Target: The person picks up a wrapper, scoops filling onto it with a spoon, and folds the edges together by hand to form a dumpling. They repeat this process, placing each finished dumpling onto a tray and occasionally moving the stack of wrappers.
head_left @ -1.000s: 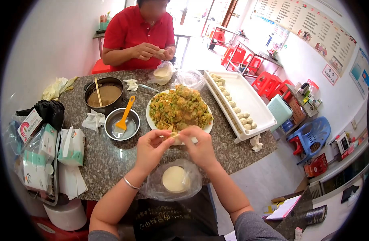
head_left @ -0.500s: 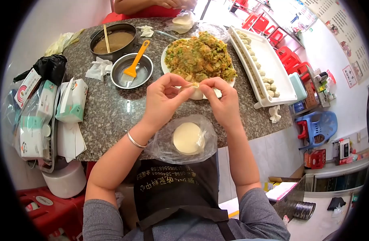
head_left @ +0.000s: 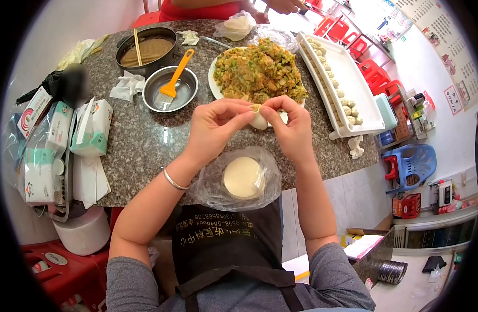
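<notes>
Between my two hands is a filled dumpling (head_left: pixel 259 121), its pale wrapper folded up and some filling showing at the top edge. My left hand (head_left: pixel 216 120) pinches its left side with thumb and fingers. On the right side, my right hand (head_left: pixel 288 125) pinches the wrapper's edge. Just beyond them a heap of chopped vegetable filling (head_left: pixel 259 70) rises from a white plate (head_left: pixel 214 86). Nearer to me, a stack of round wrappers (head_left: pixel 244 178) lies in a clear plastic bag (head_left: pixel 207 184) at the table's front edge.
A steel bowl (head_left: pixel 151 98) holds an orange brush (head_left: pixel 175 78). Behind it stands a dark pan (head_left: pixel 171 54) of brownish contents with chopsticks. White trays (head_left: pixel 361 99) at right carry several finished dumplings (head_left: pixel 340 93). Tissue packs (head_left: pixel 94 127) sit left. Across the table is another person's hand (head_left: pixel 287 5).
My fingers have shifted slightly along the dumpling's edge, and more of the wrapper shows below them. The person across has moved a hand to the right, away from the bag there.
</notes>
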Demonstrator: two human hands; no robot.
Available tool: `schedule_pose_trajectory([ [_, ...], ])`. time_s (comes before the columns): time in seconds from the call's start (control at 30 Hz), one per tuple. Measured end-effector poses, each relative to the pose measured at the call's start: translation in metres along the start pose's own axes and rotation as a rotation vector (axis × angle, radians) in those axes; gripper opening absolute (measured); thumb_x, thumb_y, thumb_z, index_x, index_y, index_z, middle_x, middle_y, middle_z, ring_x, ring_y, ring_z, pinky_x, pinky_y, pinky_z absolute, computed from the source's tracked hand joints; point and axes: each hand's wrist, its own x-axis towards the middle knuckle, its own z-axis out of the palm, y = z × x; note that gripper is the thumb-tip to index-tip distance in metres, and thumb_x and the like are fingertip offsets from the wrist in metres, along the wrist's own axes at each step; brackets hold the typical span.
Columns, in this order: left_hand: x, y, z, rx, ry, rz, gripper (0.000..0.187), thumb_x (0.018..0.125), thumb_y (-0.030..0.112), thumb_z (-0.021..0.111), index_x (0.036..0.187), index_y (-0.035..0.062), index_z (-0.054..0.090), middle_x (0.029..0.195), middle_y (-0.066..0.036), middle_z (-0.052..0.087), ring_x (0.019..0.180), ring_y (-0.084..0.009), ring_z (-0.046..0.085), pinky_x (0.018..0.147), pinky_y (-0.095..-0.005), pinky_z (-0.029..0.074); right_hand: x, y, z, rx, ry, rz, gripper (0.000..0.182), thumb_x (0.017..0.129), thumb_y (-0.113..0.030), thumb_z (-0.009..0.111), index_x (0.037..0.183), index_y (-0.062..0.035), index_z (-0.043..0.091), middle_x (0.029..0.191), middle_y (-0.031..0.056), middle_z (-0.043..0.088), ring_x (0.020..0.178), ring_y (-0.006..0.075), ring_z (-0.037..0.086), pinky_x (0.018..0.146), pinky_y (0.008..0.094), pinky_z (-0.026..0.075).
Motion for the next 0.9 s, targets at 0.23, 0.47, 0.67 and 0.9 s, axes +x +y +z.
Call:
schedule_pose_trajectory([
  [0.23, -0.001, 0.009, 0.001, 0.078, 0.098, -0.090, 0.020, 0.085, 0.003, 0.072, 0.103, -0.0047, 0.067, 0.097, -0.012, 0.071, 0.083, -0.0129, 0.069, 0.073, -0.0238, 0.057, -0.004, -0.001, 0.009, -0.046, 0.068, -0.111, 0.012, 0.092, -0.011, 0.064, 0.091, 0.0015, 0.066, 0.084, 0.0021, 0.065, 0.081, 0.0087, 0.057, 0.074, 0.0244, 0.046],
  [0.47, -0.001, 0.002, 0.000, 0.009, 0.065, -0.049, 0.013, 0.086, 0.003, 0.072, 0.096, -0.0047, 0.069, 0.095, -0.009, 0.070, 0.084, -0.0129, 0.069, 0.074, -0.0239, 0.057, 0.000, -0.007, 0.003, 0.102, 0.012, 0.065, 0.012, 0.091, -0.010, 0.065, 0.091, 0.0016, 0.065, 0.083, 0.0019, 0.064, 0.082, 0.0090, 0.057, 0.075, 0.0239, 0.045],
  [0.67, -0.002, 0.000, -0.001, 0.026, 0.054, -0.042, 0.012, 0.086, 0.004, 0.071, 0.095, -0.0043, 0.070, 0.096, -0.008, 0.070, 0.086, -0.0124, 0.069, 0.075, -0.0237, 0.057, -0.001, -0.001, 0.003, -0.053, -0.003, -0.098, 0.014, 0.092, -0.012, 0.064, 0.090, 0.0018, 0.064, 0.085, 0.0019, 0.064, 0.082, 0.0087, 0.057, 0.075, 0.0242, 0.045],
  [0.9, 0.000, -0.002, -0.001, -0.010, 0.012, -0.062, 0.014, 0.087, 0.003, 0.071, 0.097, -0.0050, 0.069, 0.102, -0.009, 0.068, 0.088, -0.0128, 0.068, 0.077, -0.0243, 0.057, 0.007, 0.004, -0.005, 0.023, -0.061, -0.019, 0.014, 0.091, -0.013, 0.065, 0.091, 0.0007, 0.064, 0.084, 0.0017, 0.064, 0.081, 0.0087, 0.056, 0.075, 0.0246, 0.045],
])
